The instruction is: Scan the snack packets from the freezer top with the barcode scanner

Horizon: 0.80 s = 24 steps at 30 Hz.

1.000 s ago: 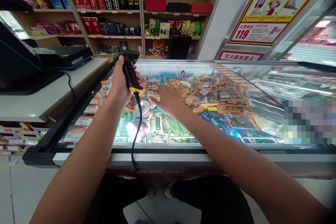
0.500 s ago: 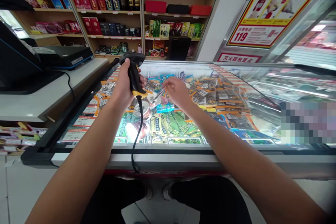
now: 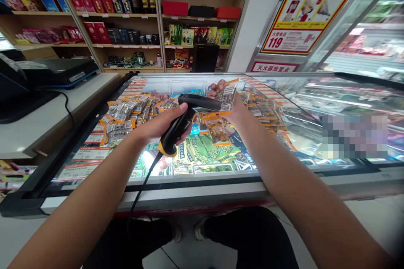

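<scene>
My left hand [image 3: 166, 122] grips a black and yellow handheld barcode scanner [image 3: 177, 128], its cord hanging toward me and its head turned to the right. Just past the scanner head, my right hand [image 3: 237, 108] is closed on a clear snack packet [image 3: 228, 96] with orange edges. The packet's printed label side faces the scanner, and a small gap separates them. Below the right hand lies another orange-edged packet [image 3: 217, 129], front side up. Similar packets [image 3: 128, 111] are heaped to the left and more packets [image 3: 268, 111] to the right.
Beneath me stands a glass-topped chest freezer [image 3: 202, 191] with green and blue packaged goods showing through. A counter [image 3: 85, 92] with a black scale [image 3: 59, 69] is at the left. Shelves [image 3: 126, 16] of bottles and boxes stand behind; a wall poster [image 3: 296, 38] hangs at right.
The scanner has swung from pointing away to pointing right. My right hand has moved right and now holds up a packet. The view has turned slightly rightward.
</scene>
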Available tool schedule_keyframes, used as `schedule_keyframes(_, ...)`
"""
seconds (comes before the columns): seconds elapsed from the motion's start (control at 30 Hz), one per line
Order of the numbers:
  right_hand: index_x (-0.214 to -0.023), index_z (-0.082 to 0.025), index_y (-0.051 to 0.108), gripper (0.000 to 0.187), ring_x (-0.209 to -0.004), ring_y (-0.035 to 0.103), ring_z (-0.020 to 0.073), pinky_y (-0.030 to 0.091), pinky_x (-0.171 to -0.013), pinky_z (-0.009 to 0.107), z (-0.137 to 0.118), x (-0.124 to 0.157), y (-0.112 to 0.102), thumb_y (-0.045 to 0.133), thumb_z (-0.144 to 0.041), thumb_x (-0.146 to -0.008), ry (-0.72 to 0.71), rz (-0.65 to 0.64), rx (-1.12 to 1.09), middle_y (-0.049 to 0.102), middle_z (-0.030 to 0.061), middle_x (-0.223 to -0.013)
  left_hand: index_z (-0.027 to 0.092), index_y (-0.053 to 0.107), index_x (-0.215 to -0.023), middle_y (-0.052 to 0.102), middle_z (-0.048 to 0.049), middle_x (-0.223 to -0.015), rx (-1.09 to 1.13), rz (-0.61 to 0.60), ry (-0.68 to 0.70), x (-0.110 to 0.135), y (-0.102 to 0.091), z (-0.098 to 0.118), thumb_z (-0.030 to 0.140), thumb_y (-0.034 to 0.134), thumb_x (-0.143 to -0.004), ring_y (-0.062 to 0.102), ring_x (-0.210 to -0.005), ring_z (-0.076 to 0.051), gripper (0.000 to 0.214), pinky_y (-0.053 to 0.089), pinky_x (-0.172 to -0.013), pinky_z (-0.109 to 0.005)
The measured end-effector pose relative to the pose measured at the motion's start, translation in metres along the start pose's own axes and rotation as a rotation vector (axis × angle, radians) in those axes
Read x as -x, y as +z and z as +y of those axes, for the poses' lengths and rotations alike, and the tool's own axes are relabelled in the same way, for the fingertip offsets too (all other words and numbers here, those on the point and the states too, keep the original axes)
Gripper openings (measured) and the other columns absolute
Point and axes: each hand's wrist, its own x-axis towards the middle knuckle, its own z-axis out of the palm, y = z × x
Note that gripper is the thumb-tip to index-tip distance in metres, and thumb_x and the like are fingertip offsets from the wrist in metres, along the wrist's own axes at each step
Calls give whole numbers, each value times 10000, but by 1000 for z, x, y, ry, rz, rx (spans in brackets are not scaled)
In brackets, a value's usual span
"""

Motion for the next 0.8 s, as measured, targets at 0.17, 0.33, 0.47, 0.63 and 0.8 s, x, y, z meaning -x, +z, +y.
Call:
schedule_keyframes(0.17,-739,-263,389,357,-671,503,176,444,-567,323,1,6,2,613,-538,-702,14,-6,-84,492,10,-760,189,582,-904,594,-21,-576,39,-39,-6,-2,0,-3,715,527,-862,532,-416,-133,531,435,-417,-257)
schedule_keyframes(0.33,-721,-263,349,398,-673,516,193,421,-554,335,2,3,-1,601,-570,-710,51,0,-2,491,14,-726,179,582,-891,576,-10,-561,98,-34,-7,-2,0,-4,745,496,-862,524,-412,-123,573,420,-412,-242)
schedule_keyframes(0.47,-697,-259,361,361,-670,537,187,411,-543,315,7,-3,-2,596,-529,-741,18,14,39,489,5,-697,177,602,-917,582,-11,-557,104,-34,0,-1,-1,-3,737,513,-858,522,-404,-127,570,426,-414,-252)
schedule_keyframes(0.63,-707,-241,564,138,-672,525,196,451,-629,338,8,-6,-14,525,-303,-823,-128,120,523,538,31,-712,185,621,-914,569,-4,-525,102,217,42,-1,-11,8,731,500,-864,514,-378,-129,561,417,-392,-255)
schedule_keyframes(0.8,-994,-211,710,235,-1057,558,346,427,-943,530,8,2,-5,511,-187,-872,-366,182,1216,651,141,-1066,215,588,-845,572,7,-516,145,645,232,-1,-36,21,728,475,-875,527,-384,-114,526,393,-386,-234)
